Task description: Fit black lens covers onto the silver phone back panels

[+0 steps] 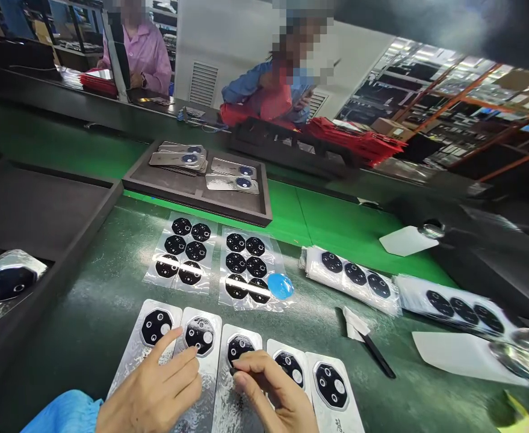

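A row of several silvery phone back covers [334, 385], each with a black camera lens panel, lies at the front of the table. My left hand [156, 385] is over the two leftmost covers, fingers stretched and apart. Its fingertips are at the lens panel [200, 335] of the second cover. My right hand [280, 385] is at the middle cover [228, 397], thumb and index finger pinched together at the lower edge of its lens panel [240, 347]. A small dark bit shows at the pinch; I cannot make out what it is.
Behind the row lie clear sheets of black lens stickers [195, 251] and a blue round piece [281, 286]. A black-handled tool [377, 355] and sticker stacks [352, 279] lie right. A dark tray [201, 201] holds more covers. Two people [144, 57] work across the bench.
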Demonstrator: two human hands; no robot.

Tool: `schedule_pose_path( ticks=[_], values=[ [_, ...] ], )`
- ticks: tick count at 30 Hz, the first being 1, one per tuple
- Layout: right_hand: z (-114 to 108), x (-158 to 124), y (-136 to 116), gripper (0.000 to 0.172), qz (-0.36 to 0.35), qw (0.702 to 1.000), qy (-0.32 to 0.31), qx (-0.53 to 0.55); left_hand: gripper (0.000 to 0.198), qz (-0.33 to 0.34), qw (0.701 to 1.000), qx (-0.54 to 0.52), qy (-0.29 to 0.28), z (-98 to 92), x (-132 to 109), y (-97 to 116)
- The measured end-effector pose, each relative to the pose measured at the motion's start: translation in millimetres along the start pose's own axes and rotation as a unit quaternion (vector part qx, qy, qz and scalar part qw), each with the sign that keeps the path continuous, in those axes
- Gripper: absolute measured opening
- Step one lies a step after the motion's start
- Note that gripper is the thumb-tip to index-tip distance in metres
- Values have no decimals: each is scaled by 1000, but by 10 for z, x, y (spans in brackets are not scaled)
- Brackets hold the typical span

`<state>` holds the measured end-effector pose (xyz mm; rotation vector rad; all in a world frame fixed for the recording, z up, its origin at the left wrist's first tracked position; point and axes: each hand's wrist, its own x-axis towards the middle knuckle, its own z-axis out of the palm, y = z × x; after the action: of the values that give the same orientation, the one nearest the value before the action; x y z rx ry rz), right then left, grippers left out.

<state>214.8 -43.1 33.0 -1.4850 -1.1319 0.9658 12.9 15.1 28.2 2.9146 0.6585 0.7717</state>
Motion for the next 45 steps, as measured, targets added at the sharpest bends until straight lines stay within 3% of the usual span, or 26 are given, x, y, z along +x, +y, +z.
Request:
schedule_pose_path(
  ticks=[5,10,16,20,30,45],
  values=[
    [18,73,54,16,-33,999,-28,-31,29,0,1000,0,-8,14,7,-7],
    [90,152,6,14,-101,977,-93,-164,29,3,1000,13,-19,34,-15,-12],
    [299,212,-9,18,-218,913,-21,-344,25,1,999,24,-25,73,-54,-7],
    [339,215,64,19,-265,884,-29,-384,25,19,999,40,-26,71,-48,-18],
    [342,240,92,15,-269,882,-32,-387,25,25,998,45,-20,60,-36,-15],
    [317,221,116,21,-274,873,-52,-400,19,6,998,52,-44,113,-111,-14]
  ],
)
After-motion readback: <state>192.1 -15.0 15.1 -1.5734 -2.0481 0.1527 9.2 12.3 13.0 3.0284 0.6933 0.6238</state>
